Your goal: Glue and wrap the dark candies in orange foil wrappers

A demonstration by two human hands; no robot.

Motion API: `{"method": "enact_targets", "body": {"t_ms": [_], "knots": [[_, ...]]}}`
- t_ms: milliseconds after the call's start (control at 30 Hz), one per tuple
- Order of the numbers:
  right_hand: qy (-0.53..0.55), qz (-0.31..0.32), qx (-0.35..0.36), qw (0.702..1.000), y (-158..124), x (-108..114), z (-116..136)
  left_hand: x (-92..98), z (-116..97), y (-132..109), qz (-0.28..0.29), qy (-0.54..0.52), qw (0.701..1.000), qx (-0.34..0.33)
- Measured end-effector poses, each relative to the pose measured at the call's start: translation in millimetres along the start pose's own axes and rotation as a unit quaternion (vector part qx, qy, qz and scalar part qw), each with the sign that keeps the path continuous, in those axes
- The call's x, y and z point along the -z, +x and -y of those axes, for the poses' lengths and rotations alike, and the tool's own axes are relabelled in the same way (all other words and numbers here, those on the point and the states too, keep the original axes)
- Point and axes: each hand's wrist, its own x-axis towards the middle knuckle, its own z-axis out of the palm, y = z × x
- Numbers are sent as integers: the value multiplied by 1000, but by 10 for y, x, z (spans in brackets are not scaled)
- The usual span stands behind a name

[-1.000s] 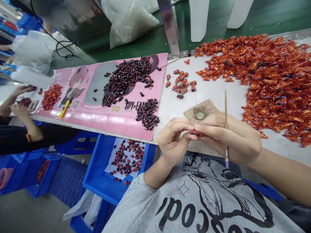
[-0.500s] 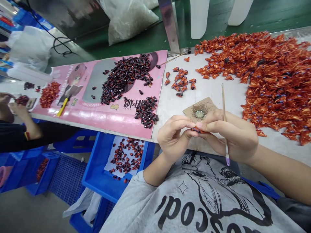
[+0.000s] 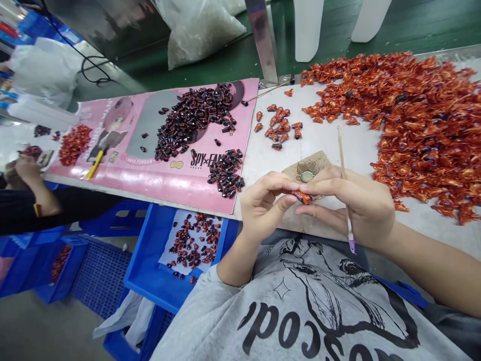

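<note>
A small orange and dark-blue moulded piece (image 3: 302,197) is pinched between the fingertips of both hands above the table's near edge. My left hand (image 3: 265,204) is closed on its left end. My right hand (image 3: 351,203) grips the other side, and a thin stick with a purple-tipped end (image 3: 341,155) is tucked between its fingers, pointing away from me. Just beyond the fingers lies a brown card (image 3: 321,159), with a small round dish (image 3: 306,176) on it, ringed by dark specks. Part of the card is hidden by my hands.
Orange pieces (image 3: 424,130) form a large heap at right; a few orange-and-dark ones (image 3: 278,123) lie mid-table. Dark pieces (image 3: 191,118) cover part of a pink mat (image 3: 150,188). A blue tray (image 3: 150,271) sits below the edge. Another person's hand (image 3: 28,170) works at far left.
The orange piece has tipped and now shows more of its surface below my fingertips. My right thumb has dropped away from it, and the stick has shifted slightly left.
</note>
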Motion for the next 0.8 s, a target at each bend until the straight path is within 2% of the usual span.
{"method": "enact_targets", "body": {"t_ms": [100, 200, 500, 667, 800], "knots": [[-24, -5, -10, 1000, 4, 23, 13, -16, 0, -1, -16, -111, 987, 117], [-45, -18, -25, 999, 11, 39, 16, -13, 21, 11, -19, -168, 969, 180], [-58, -24, -34, 997, 37, 58, 2, 124, 145, 45, -7, -166, 965, 201], [-56, -23, -48, 997, 55, 76, 26, 211, 179, 51, -33, -165, 952, 255], [-14, -31, -50, 998, 38, 129, 24, 264, 207, 60, -37, -164, 953, 254]]}}
